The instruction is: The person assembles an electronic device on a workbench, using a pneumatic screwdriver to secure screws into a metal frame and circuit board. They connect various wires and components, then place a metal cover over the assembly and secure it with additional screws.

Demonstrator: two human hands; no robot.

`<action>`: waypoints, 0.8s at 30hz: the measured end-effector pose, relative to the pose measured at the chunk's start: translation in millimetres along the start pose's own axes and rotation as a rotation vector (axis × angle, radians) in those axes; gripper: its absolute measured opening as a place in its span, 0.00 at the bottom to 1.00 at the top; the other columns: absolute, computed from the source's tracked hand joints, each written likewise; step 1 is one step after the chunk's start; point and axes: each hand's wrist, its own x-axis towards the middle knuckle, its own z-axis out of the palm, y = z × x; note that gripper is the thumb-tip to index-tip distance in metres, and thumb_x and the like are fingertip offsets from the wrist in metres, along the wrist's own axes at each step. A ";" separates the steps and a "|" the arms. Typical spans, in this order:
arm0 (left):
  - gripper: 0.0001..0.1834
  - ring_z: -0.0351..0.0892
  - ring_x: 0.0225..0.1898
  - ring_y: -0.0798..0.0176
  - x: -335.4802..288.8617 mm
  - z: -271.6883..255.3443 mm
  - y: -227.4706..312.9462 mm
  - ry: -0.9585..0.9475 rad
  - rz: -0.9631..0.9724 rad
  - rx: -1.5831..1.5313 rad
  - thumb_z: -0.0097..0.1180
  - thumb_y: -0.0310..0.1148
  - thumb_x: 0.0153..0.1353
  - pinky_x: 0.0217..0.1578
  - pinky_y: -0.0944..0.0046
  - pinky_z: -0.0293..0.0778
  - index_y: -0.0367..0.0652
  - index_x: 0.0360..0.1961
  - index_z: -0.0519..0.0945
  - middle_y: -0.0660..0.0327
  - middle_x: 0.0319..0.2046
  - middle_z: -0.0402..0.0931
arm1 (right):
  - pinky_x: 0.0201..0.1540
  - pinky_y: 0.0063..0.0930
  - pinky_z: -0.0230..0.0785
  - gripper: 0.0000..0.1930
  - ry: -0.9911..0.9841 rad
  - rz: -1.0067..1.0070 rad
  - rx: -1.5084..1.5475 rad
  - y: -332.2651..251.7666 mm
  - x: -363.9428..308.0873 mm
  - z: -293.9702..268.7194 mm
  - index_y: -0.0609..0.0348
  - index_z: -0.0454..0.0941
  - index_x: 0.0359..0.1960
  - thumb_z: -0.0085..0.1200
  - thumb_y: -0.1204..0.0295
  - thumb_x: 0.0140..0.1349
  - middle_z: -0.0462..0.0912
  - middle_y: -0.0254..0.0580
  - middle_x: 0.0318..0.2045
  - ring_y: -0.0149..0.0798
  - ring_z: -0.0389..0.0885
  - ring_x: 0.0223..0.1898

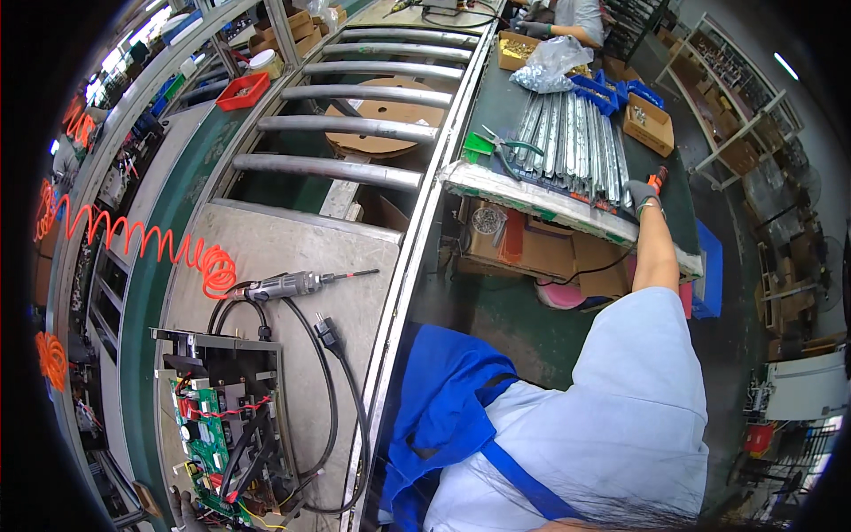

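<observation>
My right hand [642, 194], in a grey glove, reaches across the side bench and is closed round an orange-and-black tool [657, 179], whose kind I cannot make out. Long silver metal strips [567, 146] lie side by side just left of it. Pliers [503, 151] with dark handles rest at their near left end, beside a green block [477, 145]. At the bottom left, my left hand [184, 512], also gloved, is partly cut off next to an open metal chassis [281, 399] with a green circuit board [209, 430]; its grip is unclear.
A corded power screwdriver [284, 285] lies on the metal worktop [266, 239] near a black plug [328, 333]. An orange coiled hose [142, 238] hangs left. Beyond run conveyor rollers [363, 129]. Blue bins [603, 93] and a cardboard box [649, 124] stand on the bench; another person [578, 18] is behind.
</observation>
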 end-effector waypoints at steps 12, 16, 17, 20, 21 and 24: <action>0.23 0.77 0.39 0.65 24.8 5.8 -15.1 -0.139 -0.087 -0.213 0.58 0.31 0.61 0.37 0.67 0.75 0.48 0.60 0.76 0.56 0.48 0.78 | 0.16 0.30 0.62 0.05 -0.400 -0.252 0.520 -35.3 8.7 21.8 0.50 0.75 0.31 0.54 0.65 0.59 0.73 0.26 0.19 0.31 0.69 0.14; 0.26 0.73 0.58 0.62 41.3 -30.4 -90.1 -0.152 0.069 -0.371 0.52 0.38 0.66 0.55 0.63 0.71 0.47 0.65 0.70 0.58 0.60 0.71 | 0.24 0.14 0.65 0.12 -0.226 -0.810 0.103 -42.3 -104.8 88.0 0.59 0.80 0.45 0.47 0.69 0.68 0.78 0.26 0.27 0.21 0.73 0.23; 0.26 0.72 0.59 0.61 31.8 -8.4 -63.8 -0.139 -0.039 -0.401 0.52 0.37 0.67 0.56 0.62 0.69 0.45 0.66 0.69 0.58 0.61 0.71 | 0.24 0.10 0.63 0.10 -0.230 -0.917 -0.059 -55.2 -128.8 79.9 0.57 0.79 0.43 0.48 0.67 0.69 0.76 0.24 0.26 0.18 0.71 0.22; 0.29 0.71 0.61 0.61 -8.2 1.3 -45.1 -0.105 0.163 -0.637 0.52 0.44 0.69 0.60 0.61 0.66 0.43 0.68 0.67 0.57 0.60 0.73 | 0.23 0.12 0.56 0.10 -0.678 -0.782 0.239 -70.1 -209.6 135.1 0.56 0.74 0.44 0.49 0.64 0.70 0.72 0.26 0.26 0.19 0.66 0.23; 0.29 0.71 0.60 0.62 -25.3 1.5 -47.2 -0.036 0.151 -0.742 0.51 0.45 0.70 0.61 0.62 0.64 0.42 0.67 0.67 0.56 0.60 0.73 | 0.24 0.14 0.56 0.17 -0.849 -0.788 0.220 -74.9 -274.8 155.1 0.63 0.75 0.51 0.51 0.62 0.69 0.70 0.30 0.26 0.21 0.65 0.23; 0.28 0.74 0.52 0.66 -73.8 0.1 -61.6 -0.033 0.191 -0.798 0.49 0.46 0.70 0.55 0.64 0.69 0.39 0.65 0.68 0.60 0.53 0.75 | 0.25 0.22 0.61 0.14 -0.849 -1.635 -0.069 -46.7 -383.2 197.2 0.61 0.76 0.50 0.53 0.69 0.66 0.75 0.35 0.27 0.24 0.70 0.24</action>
